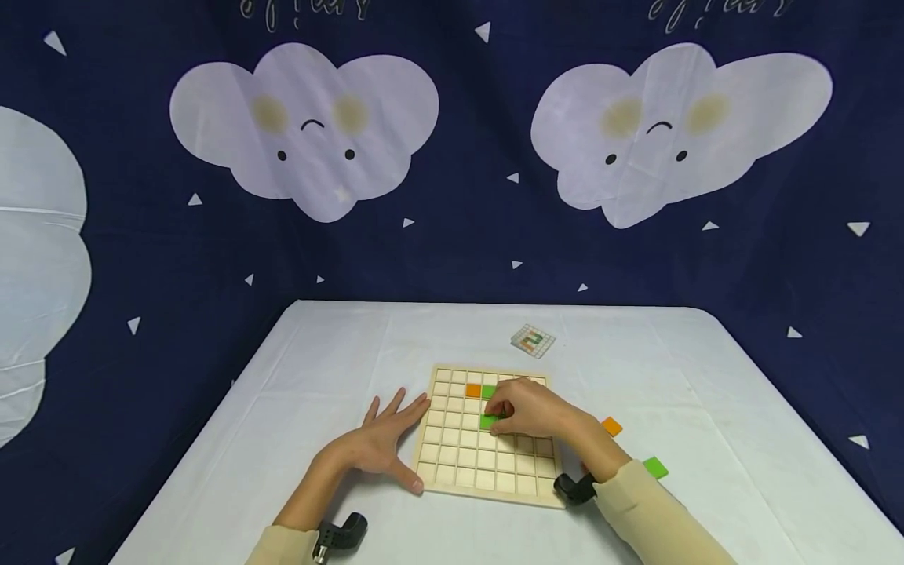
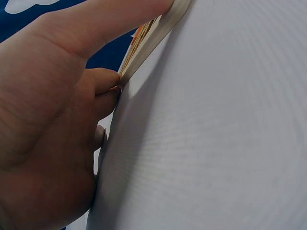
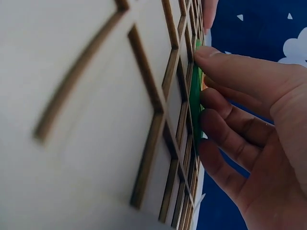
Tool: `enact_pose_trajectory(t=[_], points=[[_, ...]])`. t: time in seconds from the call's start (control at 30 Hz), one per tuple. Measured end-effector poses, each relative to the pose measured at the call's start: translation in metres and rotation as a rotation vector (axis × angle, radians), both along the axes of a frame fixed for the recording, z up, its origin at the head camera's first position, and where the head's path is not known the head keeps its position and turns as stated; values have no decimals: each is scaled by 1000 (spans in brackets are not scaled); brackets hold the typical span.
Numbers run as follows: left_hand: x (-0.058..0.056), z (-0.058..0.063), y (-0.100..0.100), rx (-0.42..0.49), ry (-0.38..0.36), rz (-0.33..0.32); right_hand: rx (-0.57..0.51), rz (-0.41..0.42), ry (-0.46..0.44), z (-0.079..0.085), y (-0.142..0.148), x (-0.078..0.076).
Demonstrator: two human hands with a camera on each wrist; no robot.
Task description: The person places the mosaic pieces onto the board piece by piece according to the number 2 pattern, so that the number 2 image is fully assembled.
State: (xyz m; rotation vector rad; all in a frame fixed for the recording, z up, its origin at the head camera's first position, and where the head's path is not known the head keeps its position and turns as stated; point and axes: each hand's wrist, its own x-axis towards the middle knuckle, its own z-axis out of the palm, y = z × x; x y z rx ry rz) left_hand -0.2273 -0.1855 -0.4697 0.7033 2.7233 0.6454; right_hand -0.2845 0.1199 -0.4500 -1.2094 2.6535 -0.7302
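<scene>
A pale wooden grid board (image 1: 466,457) lies flat on the white table. My left hand (image 1: 377,447) is spread at its left side, thumb by the near corner and a fingertip at the edge. Over the board's upper right part, my right hand (image 1: 530,408) has bent fingers and pinches a green tile (image 1: 487,422) at the grid. In the right wrist view, thumb and fingertips touch this green tile (image 3: 194,96). An orange tile (image 1: 473,390) and another green tile (image 1: 488,391) sit side by side in a row farther back. The right hand hides some cells.
Small pattern cards (image 1: 533,340) lie behind the board. To the right, near the right forearm, are a loose orange tile (image 1: 611,426) and a loose green tile (image 1: 654,468). A dark blue cloth (image 1: 480,235) with clouds hangs beyond the table.
</scene>
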Motion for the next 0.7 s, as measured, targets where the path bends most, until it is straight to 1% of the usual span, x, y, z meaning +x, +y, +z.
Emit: enact_pose_trajectory(t=[0.13, 0.37, 0.53, 0.7], points=[[0, 0, -1, 2, 7, -5, -21, -23, -10, 1, 7, 0], [0, -2, -1, -2, 15, -9, -64, -68, -71, 6, 26, -2], [0, -2, -1, -2, 19, -10, -69, -92, -53, 6, 39, -5], [0, -2, -1, 3, 9, -9, -50, -111, -39, 6, 49, -6]])
